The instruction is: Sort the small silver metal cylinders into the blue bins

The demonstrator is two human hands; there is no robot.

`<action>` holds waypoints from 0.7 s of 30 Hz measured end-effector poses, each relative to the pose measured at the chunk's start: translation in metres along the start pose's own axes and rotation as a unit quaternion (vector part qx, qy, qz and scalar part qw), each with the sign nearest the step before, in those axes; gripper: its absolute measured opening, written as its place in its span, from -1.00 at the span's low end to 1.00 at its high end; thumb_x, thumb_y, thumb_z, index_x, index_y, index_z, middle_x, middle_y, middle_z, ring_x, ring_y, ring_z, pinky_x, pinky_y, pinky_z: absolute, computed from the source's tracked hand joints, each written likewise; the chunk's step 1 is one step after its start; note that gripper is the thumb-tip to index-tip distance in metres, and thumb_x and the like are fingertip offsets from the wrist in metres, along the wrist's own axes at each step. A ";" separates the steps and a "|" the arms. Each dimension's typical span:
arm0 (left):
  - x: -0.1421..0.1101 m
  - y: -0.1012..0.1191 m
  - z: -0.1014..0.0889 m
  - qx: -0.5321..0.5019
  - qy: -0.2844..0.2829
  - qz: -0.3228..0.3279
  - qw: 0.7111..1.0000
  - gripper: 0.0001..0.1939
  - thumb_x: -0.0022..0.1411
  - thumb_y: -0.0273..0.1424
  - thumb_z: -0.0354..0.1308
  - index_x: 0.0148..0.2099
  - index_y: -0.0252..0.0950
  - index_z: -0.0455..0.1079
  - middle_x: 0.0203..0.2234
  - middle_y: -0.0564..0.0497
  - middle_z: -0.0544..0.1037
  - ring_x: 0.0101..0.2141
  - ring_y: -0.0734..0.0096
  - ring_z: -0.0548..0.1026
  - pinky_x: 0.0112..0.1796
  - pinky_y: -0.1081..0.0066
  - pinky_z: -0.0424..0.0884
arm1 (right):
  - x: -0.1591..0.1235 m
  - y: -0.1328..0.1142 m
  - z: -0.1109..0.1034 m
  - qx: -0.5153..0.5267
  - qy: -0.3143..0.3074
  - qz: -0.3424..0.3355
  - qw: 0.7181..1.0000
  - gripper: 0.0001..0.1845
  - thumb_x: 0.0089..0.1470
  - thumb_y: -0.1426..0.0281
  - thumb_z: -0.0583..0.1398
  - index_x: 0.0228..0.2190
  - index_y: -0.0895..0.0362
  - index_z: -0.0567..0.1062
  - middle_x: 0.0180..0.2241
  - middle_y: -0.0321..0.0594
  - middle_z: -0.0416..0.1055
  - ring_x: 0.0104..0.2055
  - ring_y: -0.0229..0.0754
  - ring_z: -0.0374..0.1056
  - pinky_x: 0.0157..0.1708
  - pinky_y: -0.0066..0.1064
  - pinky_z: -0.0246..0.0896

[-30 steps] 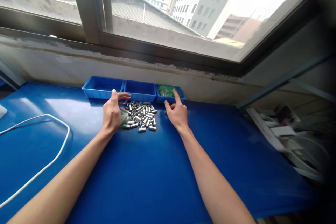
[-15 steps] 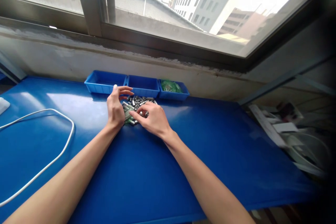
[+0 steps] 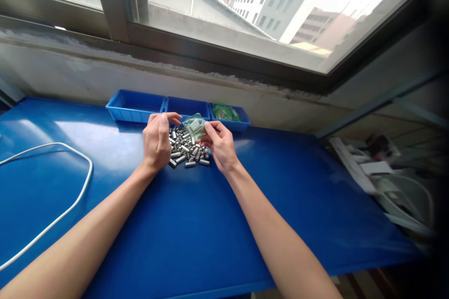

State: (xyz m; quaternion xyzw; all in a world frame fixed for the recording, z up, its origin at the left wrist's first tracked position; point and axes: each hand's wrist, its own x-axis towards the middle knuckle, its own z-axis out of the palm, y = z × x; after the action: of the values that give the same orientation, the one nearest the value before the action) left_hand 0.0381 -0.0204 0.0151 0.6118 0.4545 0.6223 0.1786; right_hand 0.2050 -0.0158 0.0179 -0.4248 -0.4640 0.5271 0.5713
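A heap of several small silver metal pieces point(image 3: 185, 150) lies on the blue table point(image 3: 196, 224) in front of three blue trays. My right hand point(image 3: 220, 145) pinches a small clear greenish plastic bag point(image 3: 194, 126) and holds it above the heap. My left hand point(image 3: 157, 141) stands on edge at the heap's left side, fingers curled loosely with nothing in them, its fingertips close to the bag.
Three blue trays stand in a row by the wall: the left tray point(image 3: 135, 106), the middle tray point(image 3: 187, 107), and the right tray point(image 3: 242, 124) holding greenish plastic bags point(image 3: 224, 112). A white cable point(image 3: 52, 187) loops on the left. Cluttered shelving point(image 3: 386, 177) sits beyond the table's right edge.
My right hand reached left across the heap, took hold of the plastic bag beside my left hand, and lifted it above the pieces. My left hand stayed at the heap's left.
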 end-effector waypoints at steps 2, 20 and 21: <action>0.000 -0.001 -0.001 0.040 -0.033 0.062 0.997 -0.47 0.51 -0.19 -0.29 -0.13 -0.23 0.52 -0.26 -0.08 0.60 -0.13 0.19 0.46 0.01 0.19 0.34 | 0.006 0.000 -0.010 0.031 0.026 0.016 0.999 -0.58 -0.07 0.08 0.41 -0.32 0.08 0.43 -0.46 -0.35 0.51 -0.54 -0.30 0.42 -0.54 -0.48 0.32; 0.016 0.029 0.079 0.271 -0.263 0.229 0.897 -0.68 0.40 -0.35 0.02 0.05 -0.32 0.51 0.04 -0.20 0.55 0.12 -0.06 0.34 0.05 0.02 0.39 | 0.025 -0.010 -0.098 -0.091 0.225 -0.137 0.960 -0.40 0.00 0.29 0.36 0.09 0.14 0.46 -0.02 -0.04 0.57 -0.02 -0.05 0.55 0.05 -0.17 0.46; 0.016 0.028 0.084 0.289 -0.263 0.221 0.894 -0.65 0.40 -0.34 0.02 0.10 -0.33 0.48 0.08 -0.22 0.53 0.15 -0.10 0.31 0.06 -0.01 0.37 | 0.022 -0.010 -0.096 -0.153 0.216 -0.160 0.951 -0.47 0.06 0.29 0.32 0.08 0.13 0.48 0.02 -0.03 0.54 0.01 -0.04 0.52 0.09 -0.15 0.43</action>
State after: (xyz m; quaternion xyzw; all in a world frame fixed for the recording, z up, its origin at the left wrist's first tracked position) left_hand 0.1221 0.0067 0.0331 0.8626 0.4037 0.3030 -0.0348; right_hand 0.3015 0.0060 0.0099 -0.5308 -0.4666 0.2472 0.6629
